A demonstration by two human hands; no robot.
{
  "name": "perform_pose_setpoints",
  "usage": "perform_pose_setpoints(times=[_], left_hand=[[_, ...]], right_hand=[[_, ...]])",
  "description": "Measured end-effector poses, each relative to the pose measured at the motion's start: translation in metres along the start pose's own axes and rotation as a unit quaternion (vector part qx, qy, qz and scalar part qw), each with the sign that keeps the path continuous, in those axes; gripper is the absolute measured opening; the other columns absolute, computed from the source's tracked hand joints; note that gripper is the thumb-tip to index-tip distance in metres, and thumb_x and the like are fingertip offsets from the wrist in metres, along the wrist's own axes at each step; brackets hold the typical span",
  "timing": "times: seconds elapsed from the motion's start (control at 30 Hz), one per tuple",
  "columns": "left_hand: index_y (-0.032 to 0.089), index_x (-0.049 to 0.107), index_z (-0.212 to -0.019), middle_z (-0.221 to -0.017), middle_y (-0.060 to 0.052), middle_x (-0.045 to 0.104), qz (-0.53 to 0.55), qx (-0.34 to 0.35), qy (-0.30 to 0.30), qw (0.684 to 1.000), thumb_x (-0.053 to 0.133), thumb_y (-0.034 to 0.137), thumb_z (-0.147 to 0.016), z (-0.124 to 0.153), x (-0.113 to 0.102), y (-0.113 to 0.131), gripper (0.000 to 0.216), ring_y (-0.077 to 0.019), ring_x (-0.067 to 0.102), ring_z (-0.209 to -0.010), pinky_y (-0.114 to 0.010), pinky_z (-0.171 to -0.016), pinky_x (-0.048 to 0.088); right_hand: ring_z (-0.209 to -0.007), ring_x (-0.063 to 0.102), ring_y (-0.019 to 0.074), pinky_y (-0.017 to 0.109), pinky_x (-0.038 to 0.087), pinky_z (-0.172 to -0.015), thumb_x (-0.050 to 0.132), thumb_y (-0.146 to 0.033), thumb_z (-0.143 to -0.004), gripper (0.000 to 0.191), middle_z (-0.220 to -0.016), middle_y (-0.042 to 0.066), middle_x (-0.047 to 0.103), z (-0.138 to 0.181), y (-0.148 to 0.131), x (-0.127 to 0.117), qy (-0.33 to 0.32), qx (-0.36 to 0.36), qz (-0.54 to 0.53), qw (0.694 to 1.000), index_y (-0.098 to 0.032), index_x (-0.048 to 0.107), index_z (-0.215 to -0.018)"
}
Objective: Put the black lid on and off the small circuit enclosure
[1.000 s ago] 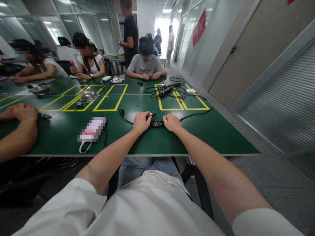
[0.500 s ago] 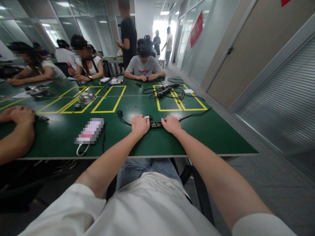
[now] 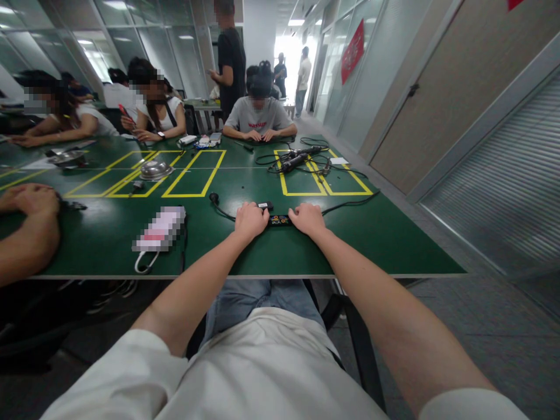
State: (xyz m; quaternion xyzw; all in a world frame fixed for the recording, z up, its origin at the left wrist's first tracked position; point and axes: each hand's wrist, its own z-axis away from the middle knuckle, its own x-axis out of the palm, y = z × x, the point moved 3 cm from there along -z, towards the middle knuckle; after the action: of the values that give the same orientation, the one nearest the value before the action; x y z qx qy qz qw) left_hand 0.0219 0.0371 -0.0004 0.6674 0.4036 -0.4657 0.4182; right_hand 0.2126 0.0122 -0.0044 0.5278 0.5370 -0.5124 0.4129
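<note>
On the green table, between my two hands, lies a narrow black casing [image 3: 279, 220] with small coloured and brass-looking parts showing inside it; its exact kind is unclear. My left hand [image 3: 252, 220] is closed around its left end. At the right end my right hand [image 3: 307, 219] grips it with curled fingers. A black cord runs out to the left to a plug [image 3: 214, 199], and another black cable [image 3: 350, 203] leads off to the right. Just beyond my left hand lies a small black piece with a white label [image 3: 265, 206], partly hidden by the fingers.
A phone [image 3: 161, 229] with a white loop lies to my left, near a neighbour's forearm [image 3: 32, 230]. Farther off, a metal bowl-shaped part [image 3: 156, 170] and tangled black cables with a dark handle-like tool [image 3: 297, 160] lie among yellow tape outlines. A person [image 3: 260, 116] sits opposite.
The whole view has shifted very slightly. Both hands keep their hold on the black casing, and nothing has been picked up or let go.
</note>
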Motion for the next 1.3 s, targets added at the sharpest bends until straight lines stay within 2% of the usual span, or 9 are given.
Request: perform_pose_setpoints(times=[0.27,0.4,0.5,0.57,0.67,0.73,0.83,1.0,1.3], left_hand=[[0.019,0.089,-0.101,-0.124,-0.019,0.075,0.007,-0.032,-0.014,0.999,0.053,0.051,-0.111,-0.001,-0.002,-0.004,0.049,-0.0378,0.064,-0.124,-0.047,-0.107,0.055],[0.022,0.081,-0.127,-0.147,-0.017,0.067,0.047,-0.048,0.046,0.997,0.066,0.047,-0.106,-0.003,-0.003,-0.012,0.036,-0.0371,0.060,-0.136,-0.047,-0.113,0.054],[0.028,0.074,-0.146,-0.161,-0.013,0.064,0.114,-0.043,0.055,0.991,0.071,0.040,-0.104,-0.010,0.001,-0.021,0.044,-0.0378,0.057,-0.146,-0.050,-0.118,0.052],[0.031,0.079,-0.141,-0.145,-0.011,0.076,0.126,-0.041,0.036,0.991,0.074,0.038,-0.102,-0.015,0.005,-0.025,0.039,-0.0384,0.064,-0.136,-0.051,-0.114,0.054],[0.031,0.083,-0.137,-0.136,-0.011,0.080,0.133,-0.033,0.041,0.990,0.075,0.038,-0.102,-0.016,0.006,-0.028,0.036,-0.0377,0.068,-0.129,-0.051,-0.112,0.055],[0.029,0.080,-0.144,-0.141,-0.011,0.077,0.146,-0.004,0.064,0.987,0.072,0.038,-0.105,-0.013,0.005,-0.027,0.040,-0.0353,0.066,-0.131,-0.049,-0.116,0.053],[0.025,0.075,-0.152,-0.135,-0.011,0.078,0.192,0.093,0.091,0.973,0.066,0.038,-0.108,-0.006,0.005,-0.025,0.047,-0.0321,0.067,-0.126,-0.049,-0.118,0.051],[0.025,0.081,-0.142,-0.132,-0.012,0.078,0.200,0.220,0.051,0.954,0.069,0.039,-0.105,0.001,0.011,-0.019,0.042,-0.0324,0.068,-0.124,-0.053,-0.118,0.051],[0.025,0.081,-0.142,-0.135,-0.012,0.077,0.215,0.218,0.044,0.951,0.067,0.040,-0.107,0.003,0.011,-0.016,0.041,-0.0325,0.068,-0.126,-0.054,-0.119,0.051]], right_hand=[[-0.118,0.076,0.0336,0.041,0.048,-0.099,0.049,-0.044,-0.112,0.052,-0.119,0.019,0.087,-0.006,0.005,0.003,-0.015,0.012,-0.017,1.000,-0.019,0.092,-0.098],[-0.119,0.075,0.0325,0.039,0.048,-0.099,0.052,-0.043,-0.111,0.044,-0.122,0.017,0.087,-0.008,0.007,0.004,-0.004,0.020,-0.037,0.999,-0.021,0.088,-0.100],[-0.117,0.075,0.0311,0.038,0.048,-0.097,0.048,-0.038,-0.112,0.043,-0.122,0.016,0.086,-0.009,0.009,0.005,0.006,0.027,-0.053,0.998,-0.021,0.086,-0.107],[-0.116,0.075,0.0300,0.037,0.047,-0.096,0.042,-0.034,-0.114,0.046,-0.123,0.016,0.087,-0.010,0.011,0.006,0.013,0.030,-0.062,0.998,-0.020,0.085,-0.110],[-0.115,0.076,0.0289,0.035,0.047,-0.095,0.038,-0.031,-0.115,0.047,-0.122,0.016,0.087,-0.011,0.015,0.008,0.020,0.032,-0.072,0.997,-0.021,0.084,-0.109],[-0.114,0.076,0.0289,0.035,0.046,-0.094,0.040,-0.032,-0.115,0.046,-0.121,0.015,0.087,-0.012,0.016,0.009,0.021,0.031,-0.076,0.996,-0.021,0.084,-0.107],[-0.112,0.077,0.0291,0.036,0.047,-0.093,0.045,-0.033,-0.115,0.042,-0.118,0.014,0.088,-0.013,0.015,0.010,0.022,0.026,-0.078,0.996,-0.022,0.084,-0.105],[-0.113,0.078,0.0290,0.036,0.047,-0.093,0.047,-0.036,-0.115,0.041,-0.118,0.014,0.088,-0.013,0.013,0.010,0.020,0.025,-0.077,0.997,-0.023,0.084,-0.104],[-0.115,0.078,0.0310,0.037,0.048,-0.096,0.047,-0.038,-0.116,0.042,-0.121,0.015,0.088,-0.011,0.010,0.008,0.014,0.027,-0.087,0.996,-0.024,0.085,-0.105]])
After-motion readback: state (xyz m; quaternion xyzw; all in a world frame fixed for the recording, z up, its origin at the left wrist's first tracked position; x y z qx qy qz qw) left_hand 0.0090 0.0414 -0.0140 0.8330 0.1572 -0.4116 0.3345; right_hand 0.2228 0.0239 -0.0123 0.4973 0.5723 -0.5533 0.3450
